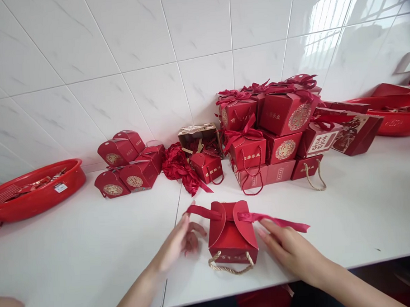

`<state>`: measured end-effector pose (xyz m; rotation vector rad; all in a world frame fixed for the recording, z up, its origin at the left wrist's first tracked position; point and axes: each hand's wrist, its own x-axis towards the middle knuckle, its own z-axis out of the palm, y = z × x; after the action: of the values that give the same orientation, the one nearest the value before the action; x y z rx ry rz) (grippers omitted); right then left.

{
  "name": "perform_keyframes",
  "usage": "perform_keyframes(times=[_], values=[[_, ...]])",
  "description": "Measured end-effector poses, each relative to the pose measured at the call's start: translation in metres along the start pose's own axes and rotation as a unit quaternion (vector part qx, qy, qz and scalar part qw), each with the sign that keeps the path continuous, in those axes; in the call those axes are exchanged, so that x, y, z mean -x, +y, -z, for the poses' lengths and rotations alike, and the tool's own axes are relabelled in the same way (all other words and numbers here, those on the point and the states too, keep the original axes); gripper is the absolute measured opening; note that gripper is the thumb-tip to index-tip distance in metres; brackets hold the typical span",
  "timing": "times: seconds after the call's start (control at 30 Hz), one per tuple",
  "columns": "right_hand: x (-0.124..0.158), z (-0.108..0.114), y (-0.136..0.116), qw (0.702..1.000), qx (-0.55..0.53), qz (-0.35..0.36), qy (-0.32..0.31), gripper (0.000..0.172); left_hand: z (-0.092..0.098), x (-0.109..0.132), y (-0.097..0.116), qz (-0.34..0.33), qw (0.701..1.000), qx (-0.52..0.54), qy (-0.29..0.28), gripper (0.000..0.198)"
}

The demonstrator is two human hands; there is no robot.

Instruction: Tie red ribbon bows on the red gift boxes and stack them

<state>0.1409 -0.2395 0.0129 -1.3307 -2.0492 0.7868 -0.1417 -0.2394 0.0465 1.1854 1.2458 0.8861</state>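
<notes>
Gripping the ribbon (253,217) on either side of the box (232,240), L hand (177,246) & R hand (292,245) were both at the bench (103,248) near its front edge. L fingers pinched the ribbon's L end, the others loosely curled, a bit blurred; R fingers pinched it partway along, w/ a free tail running on past the hand twd the bench's R side.

Box sat upright nr middle of front edge, just R of the seam in the benchtop. Its 2 rounded flaps were folded over the top; ribbon ran thru them. Rope handle (230,271) drooped at the front, below pale lettering too blurred to read.

Along the bench's back edge, L to R: L tub (40,203), red, at the back L corner, w/ small items in it; a few spare boxes (134,172) w/ round gold emblems, some piled on others; a heap of loose ribbons (174,161); a carton (187,137) w/ stuff inside, & a small box (206,168) just in front of it; then the big stack (285,114), w/ bows on its upper boxes & cords hanging off several. Beside the stack, a bag (355,135); R tub (399,122), also red, was twd the back R corner. Tiled wall (145,34) rose behind.
</notes>
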Motion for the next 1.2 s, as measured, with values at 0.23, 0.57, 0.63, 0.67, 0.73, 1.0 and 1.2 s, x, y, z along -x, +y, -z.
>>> perform_keyframes(times=[0.23, 0.57, 0.63, 0.67, 0.73, 1.0, 1.2], values=[[-0.011, 0.010, -0.005, 0.874, -0.455, -0.065, 0.158, 0.033, 0.011, 0.000, 0.030, -0.050, 0.916, 0.345, 0.200, 0.021], [-0.040, 0.058, -0.040, 0.807, -0.505, 0.061, 0.299, 0.013, 0.010, 0.013, 0.091, -0.296, 0.904, 0.222, 0.215, 0.008], [-0.046, 0.067, -0.054, 0.830, -0.464, 0.107, 0.289, 0.011, 0.002, 0.011, 0.105, -0.339, 0.902, 0.180, 0.199, 0.011], [-0.049, 0.071, -0.061, 0.840, -0.447, 0.125, 0.282, 0.011, -0.003, 0.010, 0.112, -0.356, 0.901, 0.162, 0.188, 0.013], [-0.055, 0.077, -0.076, 0.854, -0.418, 0.151, 0.270, 0.010, -0.013, 0.006, 0.125, -0.374, 0.905, 0.128, 0.156, 0.012], [-0.075, 0.087, -0.119, 0.856, -0.422, 0.213, 0.212, 0.008, -0.048, -0.002, 0.151, -0.377, 0.923, 0.054, 0.054, 0.018], [-0.074, 0.090, -0.126, 0.837, -0.475, 0.210, 0.169, 0.008, -0.056, -0.005, 0.152, -0.385, 0.919, 0.076, 0.035, 0.015]])
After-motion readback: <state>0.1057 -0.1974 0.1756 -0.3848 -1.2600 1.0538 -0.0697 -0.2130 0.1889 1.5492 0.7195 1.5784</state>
